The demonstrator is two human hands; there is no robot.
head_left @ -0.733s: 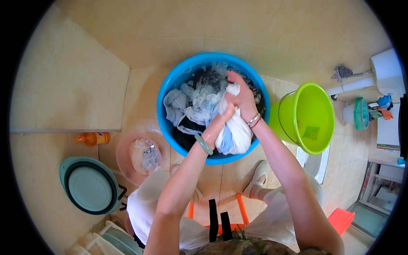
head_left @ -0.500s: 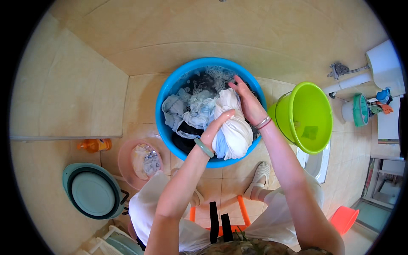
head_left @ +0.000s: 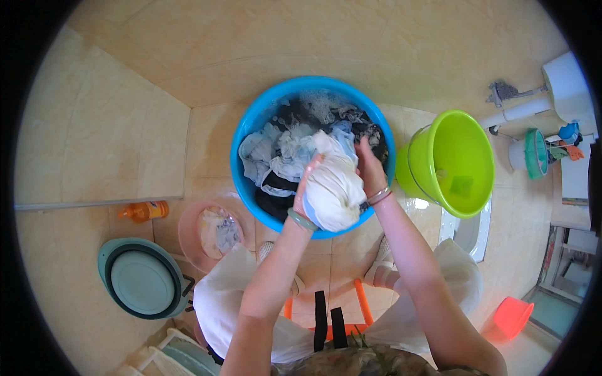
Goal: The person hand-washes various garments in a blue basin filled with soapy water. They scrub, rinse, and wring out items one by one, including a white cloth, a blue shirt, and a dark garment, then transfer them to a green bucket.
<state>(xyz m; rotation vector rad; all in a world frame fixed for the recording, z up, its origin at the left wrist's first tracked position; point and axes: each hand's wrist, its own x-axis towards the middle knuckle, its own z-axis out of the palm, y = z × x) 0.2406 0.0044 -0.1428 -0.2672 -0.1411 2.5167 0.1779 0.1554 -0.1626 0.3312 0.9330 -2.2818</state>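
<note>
A white cloth bundle (head_left: 335,194), bulky and gathered, is held between both hands over the near right part of a blue tub (head_left: 313,82). The left hand (head_left: 308,178) is partly open and is laid along the bundle's left side, with the cloth held against its palm. The right hand (head_left: 372,168) is likewise partly curled, and the bundle's right side is held by it (some of its fingertips are hidden by cloth). A pale green bangle (head_left: 302,219) is worn on the left wrist.

Inside the tub, pale blue garments (head_left: 258,152) are piled at the left, and darker cloth is seen below them and at the far right. White suds (head_left: 321,105) are noted on the water toward the far rim.

A lime-green bucket (head_left: 471,147) is placed tilted to the right of the tub. To the left, a pink basin (head_left: 190,237) is found with light-coloured cloth inside. An orange bottle (head_left: 144,211) is seen lying near it, and a grey-green basin (head_left: 143,286) is positioned below the bottle in view.
</note>
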